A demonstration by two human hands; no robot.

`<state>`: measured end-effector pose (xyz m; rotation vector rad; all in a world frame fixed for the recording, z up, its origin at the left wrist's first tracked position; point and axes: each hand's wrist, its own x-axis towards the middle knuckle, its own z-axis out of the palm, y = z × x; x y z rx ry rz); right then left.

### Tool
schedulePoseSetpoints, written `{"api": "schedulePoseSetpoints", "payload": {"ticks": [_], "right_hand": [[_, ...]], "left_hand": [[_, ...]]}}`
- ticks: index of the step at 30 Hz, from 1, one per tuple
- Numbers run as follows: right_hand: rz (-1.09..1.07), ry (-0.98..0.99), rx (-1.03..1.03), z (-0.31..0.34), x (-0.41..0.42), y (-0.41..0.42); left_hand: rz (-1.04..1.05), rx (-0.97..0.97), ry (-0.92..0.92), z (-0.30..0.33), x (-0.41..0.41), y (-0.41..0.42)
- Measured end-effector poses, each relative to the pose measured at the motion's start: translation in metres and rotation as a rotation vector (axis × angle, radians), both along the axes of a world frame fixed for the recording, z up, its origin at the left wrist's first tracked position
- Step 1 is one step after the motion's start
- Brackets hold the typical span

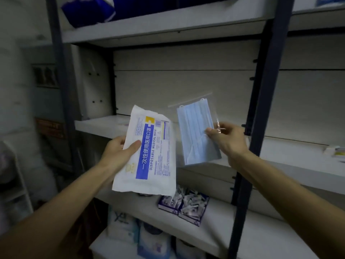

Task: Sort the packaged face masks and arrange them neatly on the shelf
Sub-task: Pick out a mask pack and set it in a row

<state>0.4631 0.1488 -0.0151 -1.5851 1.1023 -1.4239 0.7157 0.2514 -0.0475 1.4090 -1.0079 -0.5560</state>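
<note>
A metal shelving unit [268, 75] with dark blue uprights and pale boards fills the view. Its middle shelf [104, 126] runs behind both hands, with a few small items at its far right end [335, 151]. On the top board sit dark blue packages [87, 10]. The board below the hands carries two open boxes of small wrapped items [183, 205], side by side and touching. Lower still, at the bottom, stand several blurred white and blue packs [141, 238].

In front of the middle shelf, the left hand [116, 153] grips a white packet of disposable medical masks [147, 154] by its left edge, thumb across the printed front and fingers behind; the packet is tilted, with a blue band of text running up its length. Just beside it, not touching, the right hand [226, 139] pinches the right edge of a clear bag holding a light blue mask [196, 131], thumb in front, the bag held upright and slightly tilted above the shelf.
</note>
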Motion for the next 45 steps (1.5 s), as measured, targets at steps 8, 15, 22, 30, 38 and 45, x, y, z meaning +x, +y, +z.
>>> {"api": "schedulePoseSetpoints", "payload": {"ticks": [8, 15, 22, 30, 38, 45], "right_hand": [[-0.018, -0.018, 0.005, -0.008, 0.096, -0.066], [0.005, -0.055, 0.047, 0.003, 0.184, -0.133], [-0.018, -0.036, 0.065, 0.004, 0.256, -0.192], [-0.168, -0.048, 0.065, 0.004, 0.326, -0.241], [-0.33, -0.07, 0.075, 0.004, 0.355, -0.251], [-0.421, -0.087, 0.106, -0.001, 0.353, -0.24]], "left_hand": [[0.145, 0.016, 0.023, -0.018, 0.11, -0.044], [0.208, 0.023, 0.061, 0.004, 0.209, -0.106], [0.171, 0.045, 0.134, 0.027, 0.296, -0.163], [-0.021, 0.122, 0.106, 0.038, 0.386, -0.237], [-0.219, 0.194, 0.07, 0.051, 0.442, -0.329], [-0.324, 0.301, -0.024, 0.038, 0.451, -0.384]]}}
